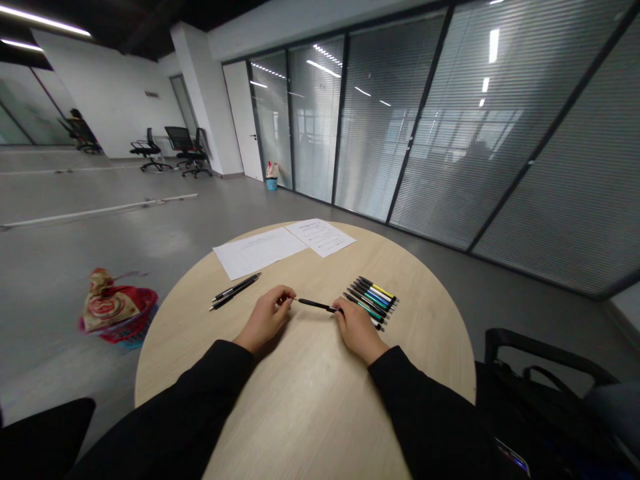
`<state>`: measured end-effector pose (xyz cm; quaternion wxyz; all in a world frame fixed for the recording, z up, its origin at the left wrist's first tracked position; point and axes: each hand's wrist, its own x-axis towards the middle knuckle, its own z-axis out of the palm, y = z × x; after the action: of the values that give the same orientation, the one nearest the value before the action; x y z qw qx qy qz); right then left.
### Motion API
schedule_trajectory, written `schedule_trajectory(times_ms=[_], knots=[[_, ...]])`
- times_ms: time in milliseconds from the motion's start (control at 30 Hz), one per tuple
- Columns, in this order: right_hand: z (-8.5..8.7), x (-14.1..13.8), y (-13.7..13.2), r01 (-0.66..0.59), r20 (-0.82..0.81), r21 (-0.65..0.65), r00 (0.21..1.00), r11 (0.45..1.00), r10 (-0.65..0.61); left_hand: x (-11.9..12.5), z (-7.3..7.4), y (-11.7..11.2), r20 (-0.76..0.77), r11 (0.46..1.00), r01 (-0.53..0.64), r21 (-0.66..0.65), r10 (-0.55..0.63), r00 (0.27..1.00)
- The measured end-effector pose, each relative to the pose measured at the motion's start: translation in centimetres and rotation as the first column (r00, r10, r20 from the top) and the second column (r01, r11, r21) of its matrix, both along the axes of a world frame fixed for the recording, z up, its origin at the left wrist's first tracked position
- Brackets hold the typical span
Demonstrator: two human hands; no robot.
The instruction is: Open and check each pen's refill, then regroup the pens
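In front of me a slim black pen [315, 305] is held level above the round table [310, 407]. My right hand [359, 328] is closed on its right end with thumb and fingers. At the other end, the fingertips of my left hand [267, 317] are pinched together close to the thin tip. Something small and thin may be between them, but I cannot make it out. Just beyond my right hand lies a row of several pens [373, 300] with black, yellow, blue, green and white parts. Left of my left hand, black pens [235, 292] lie side by side.
Two printed sheets, a left one [260, 251] and a right one [323, 237], lie at the table's far edge. On the floor to the left stands a basket [145, 313] holding a bag. A black chair [545, 353] is close on the right. Glass partitions [380, 133] rise beyond.
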<state>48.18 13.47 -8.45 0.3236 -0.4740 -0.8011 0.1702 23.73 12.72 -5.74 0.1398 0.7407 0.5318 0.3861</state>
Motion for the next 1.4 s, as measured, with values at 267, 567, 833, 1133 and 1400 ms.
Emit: schedule_trajectory(times_ms=[267, 567, 833, 1133, 1400], knots=[[0.0, -0.1, 0.0, 0.004, 0.002, -0.008, 1.0, 1.0, -0.004, 0.3, 0.1, -0.2, 0.09, 0.997, 0.07, -0.045, -0.066, 0.994], [-0.7, -0.1, 0.4, 0.075, -0.041, -0.03, 0.996, 0.997, -0.076, -0.8, -2.0, 0.8, -0.142, 1.0, 0.011, 0.024, -0.008, 0.99], [-0.9, -0.1, 0.5, 0.082, -0.053, -0.074, 0.995, 0.994, -0.086, -1.2, -1.9, 0.7, -0.409, 0.999, 0.027, -0.03, -0.037, 0.912], [-0.5, -0.1, 0.3, 0.073, -0.045, -0.071, 0.996, 0.995, -0.077, -1.2, -1.7, 0.8, -0.299, 0.998, 0.036, -0.058, -0.052, 0.953], [-0.3, 0.0, 0.1, 0.074, 0.0, -0.036, 0.997, 0.997, -0.074, -0.6, -0.5, 0.7, 0.225, 0.98, 0.019, -0.198, 0.026, 0.974]])
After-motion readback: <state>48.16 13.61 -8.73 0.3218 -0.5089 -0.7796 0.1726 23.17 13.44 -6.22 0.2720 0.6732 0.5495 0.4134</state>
